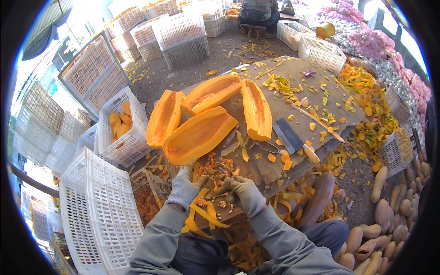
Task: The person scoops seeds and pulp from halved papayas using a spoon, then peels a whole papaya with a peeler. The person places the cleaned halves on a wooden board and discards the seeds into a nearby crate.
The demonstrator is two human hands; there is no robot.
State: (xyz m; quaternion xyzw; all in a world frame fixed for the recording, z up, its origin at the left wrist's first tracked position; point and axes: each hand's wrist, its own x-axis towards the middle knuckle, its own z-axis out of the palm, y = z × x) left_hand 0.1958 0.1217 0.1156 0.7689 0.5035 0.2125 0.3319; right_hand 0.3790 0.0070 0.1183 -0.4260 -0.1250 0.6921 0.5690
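Gloved, my left hand [185, 185] touches the lower end of a hollowed, peeled pumpkin half [199, 135], its thumb near stringy orange pulp [211, 172]. My right hand [244, 192], also gloved, is closed on a metal scraping tool [224, 168] whose curved end lies at the pulp; its handle is hidden in the fingers. Further peeled halves lie behind: one at left [164, 118], one at the back [213, 92] and one upright in view [257, 110]. A cleaver [288, 135] with a wooden handle and a metal-framed peeler [263, 146] rest on the board. Seeds [225, 205] and peel strips [208, 215] lie near my hands.
The worn board [288, 79] bears peel scraps. White plastic crates stand at left [103, 213], one holding pumpkin pieces [121, 120]. Whole pumpkins [383, 213] lie at lower right beside a peel heap [369, 127]. A person [259, 12] sits at the far side among crates.
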